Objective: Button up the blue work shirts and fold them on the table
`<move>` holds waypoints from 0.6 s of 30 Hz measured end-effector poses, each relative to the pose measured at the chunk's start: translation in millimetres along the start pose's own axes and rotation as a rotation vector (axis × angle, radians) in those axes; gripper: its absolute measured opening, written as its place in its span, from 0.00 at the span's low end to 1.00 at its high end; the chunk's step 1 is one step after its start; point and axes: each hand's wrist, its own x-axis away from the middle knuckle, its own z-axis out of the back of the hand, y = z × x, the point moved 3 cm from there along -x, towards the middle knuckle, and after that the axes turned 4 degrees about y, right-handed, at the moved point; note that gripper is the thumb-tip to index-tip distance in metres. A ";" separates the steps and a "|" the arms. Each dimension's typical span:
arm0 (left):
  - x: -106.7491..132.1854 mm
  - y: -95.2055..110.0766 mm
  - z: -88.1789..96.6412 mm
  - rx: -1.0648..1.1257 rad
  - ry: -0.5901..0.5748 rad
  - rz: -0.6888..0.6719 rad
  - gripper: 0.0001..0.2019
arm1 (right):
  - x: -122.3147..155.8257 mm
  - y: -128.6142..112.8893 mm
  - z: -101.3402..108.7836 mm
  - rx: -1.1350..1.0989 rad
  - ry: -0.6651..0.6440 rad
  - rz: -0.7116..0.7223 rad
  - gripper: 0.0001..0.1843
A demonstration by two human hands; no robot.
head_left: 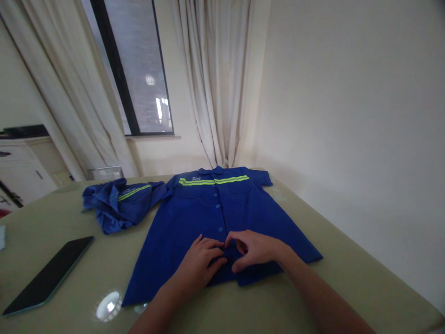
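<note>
Resting low on a blue shirt (194, 208), left hand (200, 260) and right hand (259, 248) curled half-open fingers, any hold unclear; the shirt's length ran toward 12 o'clock across the tabletop (86, 273).

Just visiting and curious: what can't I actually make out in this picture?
All in the head view:
- Lettering on the laid-out shirt: too small and blurred to read.
- Shirt front beneath the left hand and right hand: covered by them; whether the fingers pinch it is unclear.
- Much of the crumpled garment: hidden by its own folds.
- White thing at far left: cut off by the picture's edge.
</note>
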 end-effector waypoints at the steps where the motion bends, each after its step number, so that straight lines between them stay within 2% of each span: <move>1: -1.4 -2.3 -0.3 -0.012 0.032 0.036 0.12 | 2.6 -1.1 -1.4 -0.007 -0.020 -0.005 0.34; 3: -3.5 -9.9 -1.7 -0.042 0.098 0.157 0.14 | 8.4 -5.0 -4.6 0.031 -0.018 0.000 0.44; 4: -3.9 -14.0 -2.7 -0.051 0.119 0.221 0.15 | 11.2 -7.3 -5.9 0.061 0.002 0.010 0.46; 6: -3.8 -19.6 -4.8 -0.034 0.123 0.286 0.13 | 15.9 -10.8 -7.5 0.099 0.044 0.030 0.42; 8: -2.8 -20.8 -5.5 0.004 0.082 0.279 0.10 | 19.0 -11.1 -6.8 0.089 0.065 0.046 0.37; 10: -1.3 -18.9 -3.4 0.047 0.047 0.253 0.12 | 20.2 -8.3 -2.7 0.012 0.075 0.063 0.34; 12: -0.1 -16.5 0.8 0.113 0.067 0.232 0.13 | 19.4 -2.7 4.1 -0.118 0.107 0.068 0.28; 15: -0.1 -15.8 5.9 0.260 0.155 0.200 0.11 | 15.4 6.8 16.3 -0.334 0.284 0.050 0.12; 16: -0.5 -16.8 6.2 0.292 0.172 0.203 0.11 | 13.8 9.2 19.2 -0.407 0.364 0.033 0.10; 18: -1.4 -19.5 5.0 0.308 0.176 0.231 0.13 | 10.9 12.0 20.8 -0.573 0.501 -0.023 0.13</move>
